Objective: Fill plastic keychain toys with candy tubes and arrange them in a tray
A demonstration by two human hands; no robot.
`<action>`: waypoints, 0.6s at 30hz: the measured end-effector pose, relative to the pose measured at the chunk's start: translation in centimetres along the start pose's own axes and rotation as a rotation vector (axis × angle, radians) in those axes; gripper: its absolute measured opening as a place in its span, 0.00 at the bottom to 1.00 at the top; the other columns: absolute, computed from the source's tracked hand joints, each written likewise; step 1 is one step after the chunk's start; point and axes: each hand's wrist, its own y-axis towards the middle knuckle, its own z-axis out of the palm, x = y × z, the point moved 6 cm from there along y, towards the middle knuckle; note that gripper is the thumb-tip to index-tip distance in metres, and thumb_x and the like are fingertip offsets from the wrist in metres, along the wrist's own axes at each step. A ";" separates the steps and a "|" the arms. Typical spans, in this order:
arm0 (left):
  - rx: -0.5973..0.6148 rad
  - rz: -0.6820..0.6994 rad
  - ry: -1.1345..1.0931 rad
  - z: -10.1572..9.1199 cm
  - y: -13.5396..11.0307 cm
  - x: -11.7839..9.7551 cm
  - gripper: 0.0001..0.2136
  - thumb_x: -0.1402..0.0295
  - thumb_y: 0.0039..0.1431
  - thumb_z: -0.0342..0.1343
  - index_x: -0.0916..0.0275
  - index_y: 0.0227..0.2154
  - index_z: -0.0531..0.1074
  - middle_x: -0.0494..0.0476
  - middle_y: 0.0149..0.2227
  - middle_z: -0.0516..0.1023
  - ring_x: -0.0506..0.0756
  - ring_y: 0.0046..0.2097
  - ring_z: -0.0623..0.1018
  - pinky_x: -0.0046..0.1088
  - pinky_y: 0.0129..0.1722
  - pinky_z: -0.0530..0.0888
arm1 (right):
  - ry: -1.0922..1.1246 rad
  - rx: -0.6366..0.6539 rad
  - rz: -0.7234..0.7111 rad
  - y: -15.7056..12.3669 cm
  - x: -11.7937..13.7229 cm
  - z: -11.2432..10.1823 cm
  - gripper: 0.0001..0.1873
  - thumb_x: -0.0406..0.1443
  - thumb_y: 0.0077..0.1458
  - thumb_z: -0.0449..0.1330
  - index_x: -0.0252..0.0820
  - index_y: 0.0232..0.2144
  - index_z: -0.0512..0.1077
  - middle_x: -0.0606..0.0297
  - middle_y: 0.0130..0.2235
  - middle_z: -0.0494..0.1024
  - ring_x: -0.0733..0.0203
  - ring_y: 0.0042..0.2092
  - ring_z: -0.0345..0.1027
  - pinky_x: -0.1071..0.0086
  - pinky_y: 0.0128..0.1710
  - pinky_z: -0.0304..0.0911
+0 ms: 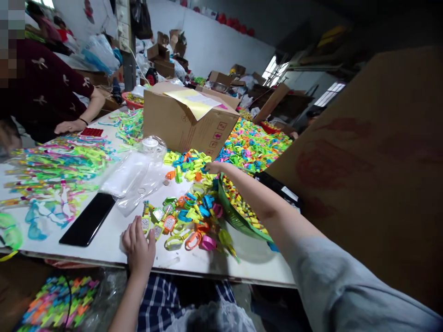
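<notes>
"If picking up 1 of the square-faced watches (169,223), where to grip?"

"By the rigid-looking case, probably; likely light, with a soft, bendy strap and a face easily scratched. Lying near, beside the left hand (140,244), on the white table (107,244)."

"And fingers?"

"On the left, loosely together with thumb apart, close to the watches. On the right hand (212,167), extended to the far pile of coloured bands (194,161), by the cardboard box (180,122); pinching or not, cannot tell."
</notes>
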 end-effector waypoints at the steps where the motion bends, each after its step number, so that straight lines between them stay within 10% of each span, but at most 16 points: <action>1: -0.016 0.000 -0.018 -0.2 0.0 0.1 0.24 0.60 0.63 0.42 0.68 0.58 0.59 0.73 0.56 0.67 0.66 0.59 0.63 0.51 0.60 0.54 | -0.010 0.088 0.006 -0.2 0.0 -0.1 0.09 0.33 0.59 0.56 0.31 0.36 0.74 0.62 0.40 0.76 0.64 0.39 0.71 0.68 0.42 0.68; 5: -0.122 0.001 -0.129 -2.4 0.1 -0.9 0.19 0.61 0.61 0.45 0.63 0.52 0.66 0.70 0.54 0.69 0.66 0.58 0.65 0.53 0.59 0.56 | -0.056 0.361 -0.128 -4.4 3.0 -2.0 0.14 0.21 0.49 0.57 0.33 0.38 0.76 0.55 0.52 0.73 0.59 0.52 0.67 0.67 0.54 0.61; 11: -0.022 0.119 -0.704 -4.8 0.7 -9.4 0.32 0.53 0.54 0.53 0.62 0.59 0.58 0.69 0.59 0.62 0.68 0.60 0.63 0.50 0.59 0.60 | 0.148 0.397 -0.521 -19.4 13.2 -3.9 0.20 0.26 0.59 0.50 0.33 0.53 0.66 0.54 0.64 0.56 0.65 0.64 0.50 0.73 0.62 0.49; 18: 0.225 0.041 -0.992 -4.6 -2.7 -16.9 0.22 0.48 0.57 0.50 0.60 0.44 0.68 0.58 0.41 0.73 0.58 0.42 0.75 0.34 0.46 0.72 | 0.444 0.215 -0.348 -30.6 13.8 -2.6 0.21 0.21 0.53 0.48 0.34 0.49 0.65 0.51 0.62 0.59 0.63 0.62 0.54 0.72 0.56 0.58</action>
